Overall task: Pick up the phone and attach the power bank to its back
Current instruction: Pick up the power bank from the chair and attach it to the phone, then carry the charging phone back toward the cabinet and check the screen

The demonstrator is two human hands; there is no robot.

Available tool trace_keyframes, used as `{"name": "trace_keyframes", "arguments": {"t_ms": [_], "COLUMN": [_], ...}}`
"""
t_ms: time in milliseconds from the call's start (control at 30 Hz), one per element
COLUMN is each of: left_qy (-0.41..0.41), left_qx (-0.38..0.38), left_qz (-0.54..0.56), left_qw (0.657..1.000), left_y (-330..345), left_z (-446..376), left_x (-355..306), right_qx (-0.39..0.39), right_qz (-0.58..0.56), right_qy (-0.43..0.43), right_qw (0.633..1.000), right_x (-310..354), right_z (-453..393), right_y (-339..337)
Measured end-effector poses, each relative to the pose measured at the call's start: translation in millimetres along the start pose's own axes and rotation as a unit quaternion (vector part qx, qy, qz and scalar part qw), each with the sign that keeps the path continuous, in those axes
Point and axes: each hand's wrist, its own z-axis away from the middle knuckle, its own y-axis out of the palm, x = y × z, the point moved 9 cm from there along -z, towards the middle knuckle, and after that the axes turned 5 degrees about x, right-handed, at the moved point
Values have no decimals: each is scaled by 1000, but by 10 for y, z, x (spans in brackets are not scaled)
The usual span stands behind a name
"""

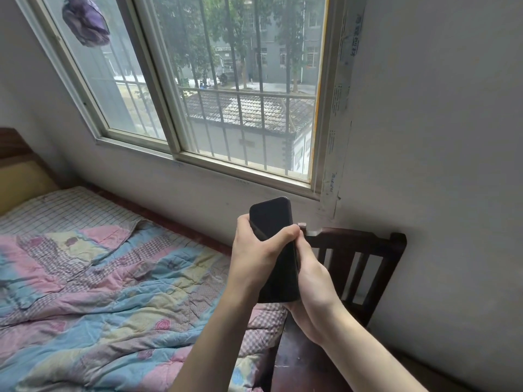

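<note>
My left hand [256, 251] wraps the phone [276, 247], raised at centre frame, thumb across its screen. My right hand [312, 281] closes behind; the power bank is hidden there. I'd square edges before pressing.

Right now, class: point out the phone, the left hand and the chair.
phone [270, 219]: head view, upper part of the dark screen.
left hand [256, 257]: head view, back of the hand.
chair [365, 240]: head view, top rail of the backrest.

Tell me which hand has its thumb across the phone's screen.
The left hand: its thumb lies across the dark screen of the phone. The right hand wraps behind the phone's right edge instead.
</note>
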Motion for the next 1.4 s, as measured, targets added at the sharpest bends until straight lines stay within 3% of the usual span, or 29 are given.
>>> {"name": "trace_keyframes", "arguments": {"t_ms": [133,367,500,633,767,900,1000,1133,1400], "left_qy": [-17,-92,-117,-150,-168,-161,-144,-117,-80], "left_qx": [1,9,69,136,153,150,126,58,-109], "left_qz": [2,195,246,346,405,426,412,396,417], "left_qw": [1000,976,960,916,886,877,891,909,899], "left_y": [-142,-437,-543,-657,-861,-1045,-1214,-1493,-1999], "left_z": [-29,-34,45,152,273,398,514,728,1567], "left_x": [66,332,449,540,684,720,689,602,518], "right_qx": [-19,-50,-44,-23,13,52,85,47,187], "right_qz": [61,105,129,165,273,421,445,462,402], "right_qy": [-7,15,-8,10,3,-49,-92,-163,-125], "right_qw": [998,993,991,986,962,904,887,870,888], "right_x": [-11,-47,-60,-231,-321,-268,-254,-146,-423], "right_z": [-50,-144,-173,-193,-241,-222,-153,-74,232], "right_y": [33,148,325,523,670,858,1037,1127,1524]}}
